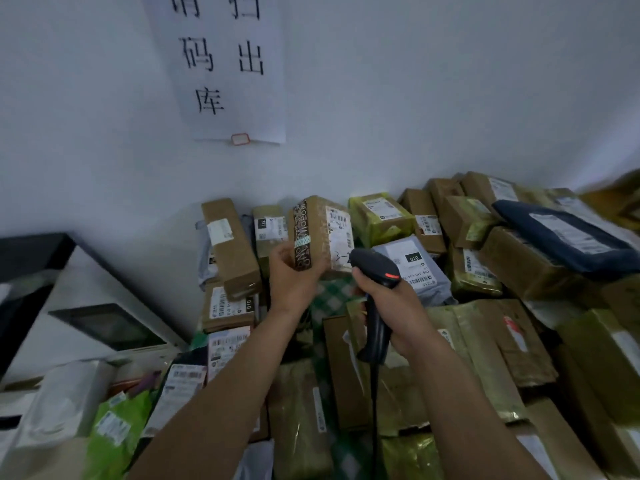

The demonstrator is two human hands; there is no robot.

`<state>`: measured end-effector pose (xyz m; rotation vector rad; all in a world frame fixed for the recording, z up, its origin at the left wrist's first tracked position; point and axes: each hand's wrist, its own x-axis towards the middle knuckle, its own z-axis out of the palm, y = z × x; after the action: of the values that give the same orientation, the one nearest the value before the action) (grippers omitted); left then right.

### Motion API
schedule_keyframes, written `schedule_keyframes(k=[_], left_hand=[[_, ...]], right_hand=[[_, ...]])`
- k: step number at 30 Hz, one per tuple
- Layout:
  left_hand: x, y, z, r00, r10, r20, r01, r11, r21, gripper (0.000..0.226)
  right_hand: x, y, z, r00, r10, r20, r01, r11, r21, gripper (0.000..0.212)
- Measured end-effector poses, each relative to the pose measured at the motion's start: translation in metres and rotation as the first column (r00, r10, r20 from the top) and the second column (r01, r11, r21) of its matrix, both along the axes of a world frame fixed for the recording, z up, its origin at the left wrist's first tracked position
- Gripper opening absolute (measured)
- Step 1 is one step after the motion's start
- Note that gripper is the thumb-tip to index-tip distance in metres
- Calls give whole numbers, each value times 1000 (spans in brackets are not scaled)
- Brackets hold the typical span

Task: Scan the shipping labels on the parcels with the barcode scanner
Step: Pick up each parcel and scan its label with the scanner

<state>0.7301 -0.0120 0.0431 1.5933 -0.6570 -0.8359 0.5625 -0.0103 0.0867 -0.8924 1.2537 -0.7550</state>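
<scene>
My left hand (292, 277) grips a small brown cardboard parcel (317, 220) by its lower end and holds it upright above the pile. The parcel has printed dark tape down its left side and a white shipping label (339, 228) on the face turned toward me. My right hand (388, 303) grips a black barcode scanner (375, 268) by the handle. The scanner's head sits right below the label, with a red light glowing on top. A black cable hangs down from the handle.
Several cardboard boxes and plastic mailers with labels cover the table, among them a grey mailer (414, 268) and a yellow-taped box (381, 216) behind the scanner. A white machine (104, 317) stands at the left. A paper sign (225, 64) hangs on the wall.
</scene>
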Motion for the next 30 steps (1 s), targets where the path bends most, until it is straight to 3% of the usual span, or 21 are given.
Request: schedule_keyframes(k=[4,7,10,12,14,22,30], left_hand=[[6,78,31,993,44,-112,-54,995,-83,56],[9,123,35,979,55,-196,-79,990,-118,53],[3,159,36,961,6,-278,-49,988,-147,68],[-3,176,37,963,-57,-263,24,992,-125,88],[-8,193,40,968,-106,-228,88,992,-87,91],[2,225,56,968,-104,-229,103,995,-18,47],[8,223,49,995,36,-92,-41,998,-47,75]], right_hand=[[0,37,22,1000,-17,18,19,995,-103,32],[-2,67,34,999,-13,-33,6,980,-199,24],[0,98,41,999,12,-52,-26,961,-275,29],[1,118,45,999,23,-43,-34,957,-289,39],[0,137,47,997,41,-67,-60,945,-321,41],[-3,176,46,986,104,-133,-143,935,-324,48],[-3,187,52,974,137,-183,-196,910,-365,41]])
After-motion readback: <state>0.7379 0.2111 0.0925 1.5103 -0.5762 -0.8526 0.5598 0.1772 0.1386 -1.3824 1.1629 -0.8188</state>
